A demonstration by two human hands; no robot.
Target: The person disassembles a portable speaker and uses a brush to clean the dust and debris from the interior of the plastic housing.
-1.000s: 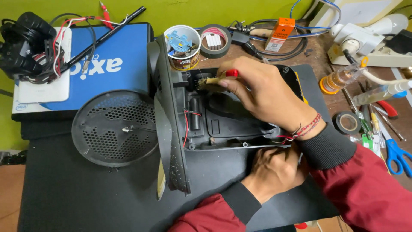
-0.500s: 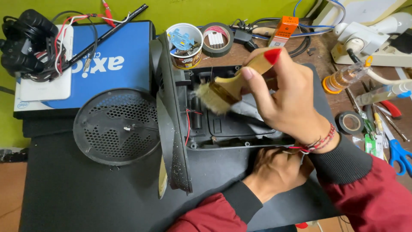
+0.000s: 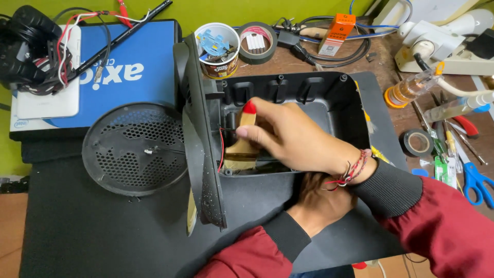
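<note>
— Inside the black housing [image 3: 309, 103], are we brushing?
— Yes: our right hand [image 3: 293, 139] is gripping the paintbrush [image 3: 242, 149] low-left; our left hand [image 3: 319, 198] is bracing the rim, grip unclear. Specks are remaining.

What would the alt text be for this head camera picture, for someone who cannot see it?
A right hand holds a small paintbrush inside an opened black plastic casing, while the left hand steadies its near edge. A round perforated grille, blue box, tape rolls and tools lie around.
</note>
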